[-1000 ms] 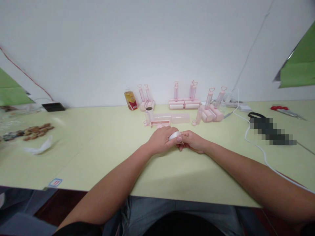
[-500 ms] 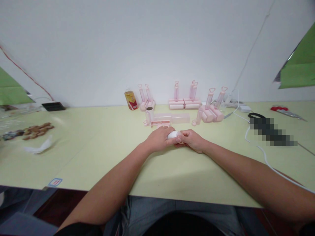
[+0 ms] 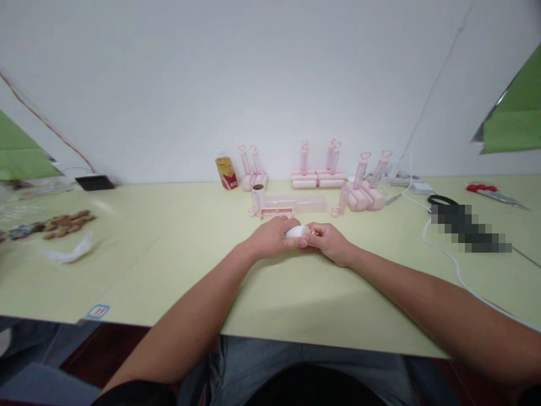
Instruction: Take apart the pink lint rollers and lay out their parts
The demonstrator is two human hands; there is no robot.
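Low over the table, my left hand [image 3: 275, 237] is wrapped around a white lint roll [image 3: 297, 232], its thumb along the near side. My right hand [image 3: 332, 241] is closed at the right end of that roll, fingertips pressed together there. A small pale bit shows between those fingertips, too small to name. Just beyond my left hand lies an open pink lint roller casing [image 3: 276, 212]. Behind it are a clear pink cover [image 3: 310, 203] and an upright roll with a brown core [image 3: 258, 194]. A pink handle [image 3: 342, 198] stands to the right.
Several pink lint rollers [image 3: 331, 179] with heart-topped handles line the wall. A bottle [image 3: 227, 172] stands left of them. Scissors [image 3: 492, 193], a white cable [image 3: 454, 268] and a black strap [image 3: 442, 200] lie right. Crumpled tissue [image 3: 71, 251] and a dark phone-like device [image 3: 95, 182] are left.
Both hands stay at nearly the same spot around the white roll. My right fingertips have shifted slightly at its end. The whole view has moved a little.
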